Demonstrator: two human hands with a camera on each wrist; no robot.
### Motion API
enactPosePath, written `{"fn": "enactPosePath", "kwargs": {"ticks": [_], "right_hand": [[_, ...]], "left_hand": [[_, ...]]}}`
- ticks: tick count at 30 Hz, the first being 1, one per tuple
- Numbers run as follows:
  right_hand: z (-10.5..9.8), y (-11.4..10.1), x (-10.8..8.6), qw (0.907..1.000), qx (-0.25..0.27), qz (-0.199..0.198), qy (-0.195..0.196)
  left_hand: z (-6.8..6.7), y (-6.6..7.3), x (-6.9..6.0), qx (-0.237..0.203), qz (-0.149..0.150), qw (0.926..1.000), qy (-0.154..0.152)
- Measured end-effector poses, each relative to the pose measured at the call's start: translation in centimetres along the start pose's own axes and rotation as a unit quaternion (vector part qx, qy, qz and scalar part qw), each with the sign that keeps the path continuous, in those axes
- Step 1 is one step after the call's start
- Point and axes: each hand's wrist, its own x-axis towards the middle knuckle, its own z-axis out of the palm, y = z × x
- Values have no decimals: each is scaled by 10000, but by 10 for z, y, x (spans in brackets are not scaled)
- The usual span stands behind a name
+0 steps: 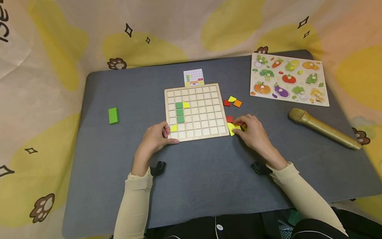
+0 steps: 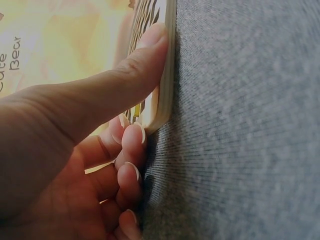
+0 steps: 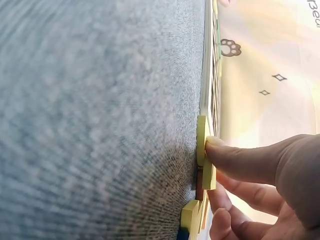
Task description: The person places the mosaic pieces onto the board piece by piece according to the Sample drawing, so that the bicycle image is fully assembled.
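Here, the left hand (image 1: 155, 136) clasps the grid board (image 1: 206, 118) by its corner; the right hand (image 1: 252, 131) pinches a yellow piece (image 3: 209, 176). Three green tiles (image 1: 180, 112) and two yellow tiles (image 1: 173, 128) occupy squares.

The word "Bear" (image 2: 16, 53) on the yellow-patterned backdrop (image 2: 70, 50)

Left fingers (image 2: 133, 143) curl inward; right fingers (image 3: 256, 195) bend in a pinch.

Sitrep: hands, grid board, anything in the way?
Left hand holding near-left corner of grid board. Right hand pinching yellow piece beside it. Three green tiles, two yellow tiles placed. Gold microphone well clear.
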Motion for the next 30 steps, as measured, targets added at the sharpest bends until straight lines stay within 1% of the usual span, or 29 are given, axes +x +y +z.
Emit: {"fn": "enactPosePath", "kwargs": {"ticks": [6,11,15,21,27,30], "right_hand": [[2,1,2,9999,102,0,97],[7,-7,7,9989,317,-243,251],[15,-21,13,9966,599,-531,199],[28,-46,23,9918,996,-800,70],[45,-75,35,9893,884,-1156,-128],[55,-89,40,9884,881,-1203,-286]], "left_hand": [[0,-1,0,5,45,10000,15],[1,-1,1,16,29,10000,17],[1,0,0,15,-11,10000,14],[1,-1,0,9,-1,10000,6],[1,-1,1,28,9,10000,30],[1,-1,1,60,-4,10000,28]]}}
